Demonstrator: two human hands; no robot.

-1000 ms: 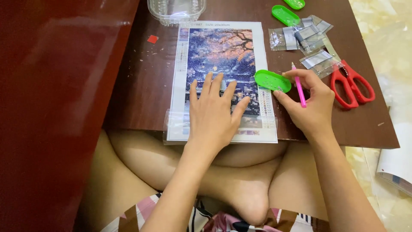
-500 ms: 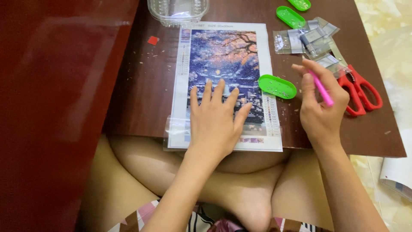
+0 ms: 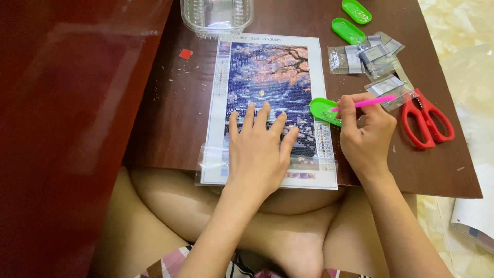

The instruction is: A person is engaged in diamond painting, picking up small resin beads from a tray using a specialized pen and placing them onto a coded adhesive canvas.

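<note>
A diamond-painting canvas (image 3: 267, 82) with a blue, purple and orange tree scene lies on the brown table (image 3: 170, 113). My left hand (image 3: 260, 146) rests flat on its lower part, fingers spread. My right hand (image 3: 366, 136) grips a pink applicator pen (image 3: 368, 102), its tip pointing left into a small green tray (image 3: 324, 110) that sits at the canvas's right edge. The tray touches my right fingers.
Red-handled scissors (image 3: 427, 121) lie right of my right hand. Several small clear bead bags (image 3: 368, 59) and two more green trays (image 3: 349, 30) sit at the back right. A clear plastic container (image 3: 217, 15) stands above the canvas. A dark red surface (image 3: 67, 128) fills the left.
My right hand has turned the pink pen from upright to nearly level, bringing its tip into the green tray. My left hand stays flat on the canvas.
</note>
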